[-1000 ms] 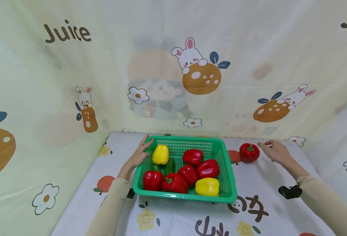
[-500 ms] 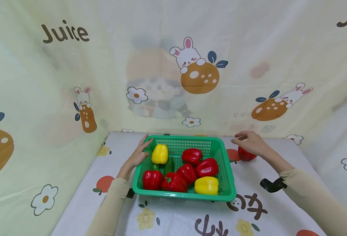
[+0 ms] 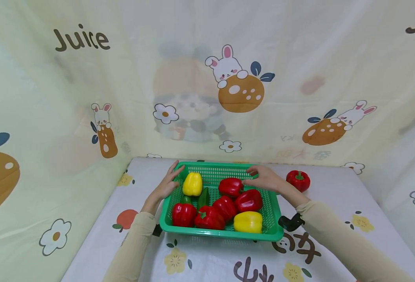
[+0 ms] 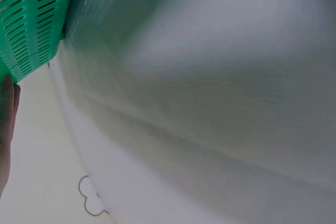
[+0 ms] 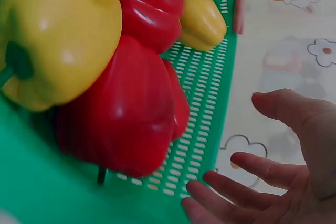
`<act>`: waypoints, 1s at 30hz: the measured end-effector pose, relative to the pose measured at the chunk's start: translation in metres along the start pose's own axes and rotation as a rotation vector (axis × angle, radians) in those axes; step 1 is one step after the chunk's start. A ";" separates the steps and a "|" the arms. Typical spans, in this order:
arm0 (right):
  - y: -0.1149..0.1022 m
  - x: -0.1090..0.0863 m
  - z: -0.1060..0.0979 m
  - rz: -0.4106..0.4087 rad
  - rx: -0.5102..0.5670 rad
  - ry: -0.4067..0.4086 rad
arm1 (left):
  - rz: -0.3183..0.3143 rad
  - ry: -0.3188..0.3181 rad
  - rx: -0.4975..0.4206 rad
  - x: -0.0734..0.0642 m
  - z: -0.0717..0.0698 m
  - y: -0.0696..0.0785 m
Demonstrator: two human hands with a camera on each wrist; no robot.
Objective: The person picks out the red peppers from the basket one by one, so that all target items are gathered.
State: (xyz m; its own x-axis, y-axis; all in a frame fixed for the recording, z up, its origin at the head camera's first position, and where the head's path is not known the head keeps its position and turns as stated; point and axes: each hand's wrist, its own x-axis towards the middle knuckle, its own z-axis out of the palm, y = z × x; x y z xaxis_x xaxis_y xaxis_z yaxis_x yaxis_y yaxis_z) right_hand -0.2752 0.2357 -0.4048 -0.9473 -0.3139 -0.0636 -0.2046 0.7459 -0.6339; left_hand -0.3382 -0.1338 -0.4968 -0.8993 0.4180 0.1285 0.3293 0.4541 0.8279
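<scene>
A green plastic basket (image 3: 221, 234) holds several red bell peppers, two yellow ones and green cucumber-like vegetables (image 3: 203, 199). At its left rim rests my left hand (image 3: 165, 187), fingers extended along the side. My right hand (image 3: 266, 179) is over the back right corner with fingers spread and nothing in them. Its fingertips are right beside the rear red bell pepper (image 3: 230, 187). In the right wrist view, the spread fingers overlap the basket's edge, near a large red bell pepper (image 5: 123, 114) and a yellow bell pepper (image 5: 58, 35). The left wrist view catches only the basket's perforated side (image 4: 31, 24) and part of the hand.
One more red bell pepper (image 3: 298, 181) stands on the table right of the basket, behind my right forearm. A printed cloth covers the table (image 3: 207, 258). Hanging sheets with rabbit prints form the back wall (image 3: 193, 149) and the sides.
My right hand has moved left from beside the lone red bell pepper, passing over it, to the basket's back right corner. That pepper stays in place, and the left hand has kept still.
</scene>
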 end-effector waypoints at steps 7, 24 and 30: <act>0.002 0.022 0.021 0.060 -0.068 -0.057 | -0.003 0.008 0.001 0.001 -0.001 -0.002; 0.018 0.036 0.051 0.215 0.020 -0.114 | 0.007 0.009 0.004 0.001 0.001 -0.003; 0.020 0.037 0.056 0.232 0.033 -0.091 | 0.026 0.004 -0.007 -0.001 0.000 0.001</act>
State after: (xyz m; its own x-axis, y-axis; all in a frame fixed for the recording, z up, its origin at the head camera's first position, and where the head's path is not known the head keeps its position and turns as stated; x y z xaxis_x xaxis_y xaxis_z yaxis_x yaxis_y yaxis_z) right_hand -0.3008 0.2059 -0.4635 -0.9416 -0.1897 -0.2784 0.0248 0.7852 -0.6187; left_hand -0.3371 -0.1333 -0.4959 -0.8916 0.4264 0.1526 0.3509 0.4374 0.8279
